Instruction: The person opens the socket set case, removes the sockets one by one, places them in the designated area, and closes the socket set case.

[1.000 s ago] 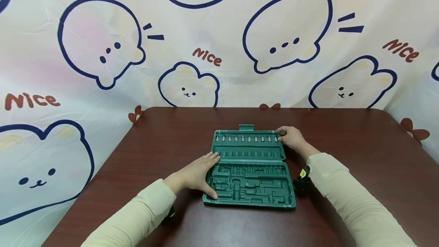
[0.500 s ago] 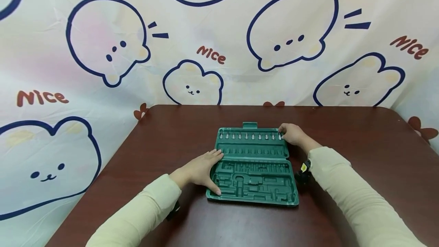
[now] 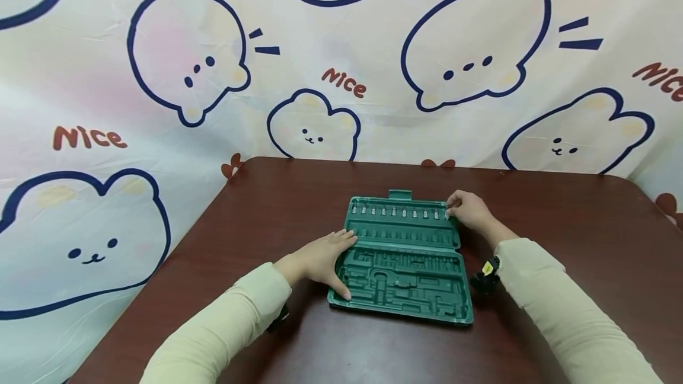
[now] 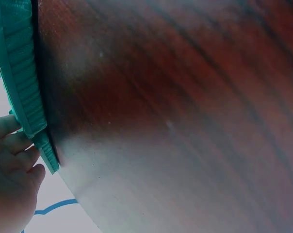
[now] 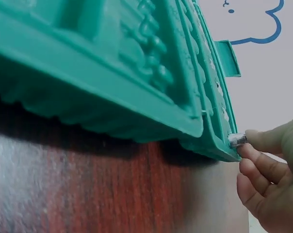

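Note:
A green plastic tool case (image 3: 402,280) lies unfolded on the table, its moulded lower half nearer me. Along the far half runs a row of small metal sockets (image 3: 393,212). My left hand (image 3: 319,258) rests on the case's left edge, fingers extended near the hinge and thumb on the near half. In the left wrist view, that hand (image 4: 13,170) is at the case's side wall. My right hand (image 3: 472,212) is at the far right corner. The right wrist view has its thumb and forefinger pinching a silver socket (image 5: 237,140) at the case's edge.
The brown table (image 3: 256,212) extends around the case on all sides. A latch tab (image 3: 400,194) sticks out from the far edge. Behind the table hangs a pale cloth (image 3: 389,28) with cartoon bears. A dark wrist camera (image 3: 484,280) sits beside the case's right edge.
The head view has swung, so everything sits further right in it. At the far right corner my right hand's fingers have lifted slightly and bent more. My left hand stays on the left edge.

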`<action>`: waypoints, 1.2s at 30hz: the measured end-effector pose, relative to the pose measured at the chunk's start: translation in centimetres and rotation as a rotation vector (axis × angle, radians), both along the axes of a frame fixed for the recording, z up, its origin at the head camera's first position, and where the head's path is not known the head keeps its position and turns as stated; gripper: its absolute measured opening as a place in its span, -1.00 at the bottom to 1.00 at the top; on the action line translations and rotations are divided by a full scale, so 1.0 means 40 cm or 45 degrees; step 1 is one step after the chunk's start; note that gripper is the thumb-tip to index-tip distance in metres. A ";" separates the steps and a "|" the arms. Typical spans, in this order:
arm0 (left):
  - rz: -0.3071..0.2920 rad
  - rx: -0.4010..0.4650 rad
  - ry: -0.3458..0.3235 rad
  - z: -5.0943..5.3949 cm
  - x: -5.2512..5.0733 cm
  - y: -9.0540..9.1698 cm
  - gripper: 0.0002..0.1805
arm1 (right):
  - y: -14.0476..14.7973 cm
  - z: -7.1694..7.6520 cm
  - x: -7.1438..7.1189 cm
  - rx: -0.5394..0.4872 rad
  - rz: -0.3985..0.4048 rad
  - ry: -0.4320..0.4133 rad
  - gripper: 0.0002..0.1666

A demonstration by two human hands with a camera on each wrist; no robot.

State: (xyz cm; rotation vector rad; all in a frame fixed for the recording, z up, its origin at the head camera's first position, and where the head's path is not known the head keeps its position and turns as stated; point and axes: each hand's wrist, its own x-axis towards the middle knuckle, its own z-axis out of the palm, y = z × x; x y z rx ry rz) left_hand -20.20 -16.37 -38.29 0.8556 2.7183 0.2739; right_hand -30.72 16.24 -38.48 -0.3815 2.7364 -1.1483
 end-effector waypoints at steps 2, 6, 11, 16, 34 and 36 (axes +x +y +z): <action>0.011 -0.004 -0.010 0.001 -0.002 0.001 0.24 | 0.000 0.000 0.001 -0.031 -0.038 -0.020 -0.78; 0.021 -0.008 -0.017 0.005 -0.004 0.001 0.24 | -0.004 -0.001 0.001 -0.051 -0.088 -0.031 -0.77; 0.029 0.010 -0.023 0.007 -0.003 0.000 0.23 | -0.011 -0.001 0.011 -0.059 -0.136 0.016 -0.83; 0.030 0.014 -0.027 0.008 -0.002 0.002 0.23 | -0.010 -0.002 0.021 -0.171 -0.219 -0.019 -0.82; 0.012 -0.015 -0.051 0.017 -0.004 0.007 0.23 | 0.086 -0.004 0.082 -0.431 -0.274 -0.153 -0.69; 0.010 -0.024 -0.047 0.018 -0.004 0.007 0.24 | 0.100 -0.006 0.092 -0.418 -0.264 -0.162 -0.70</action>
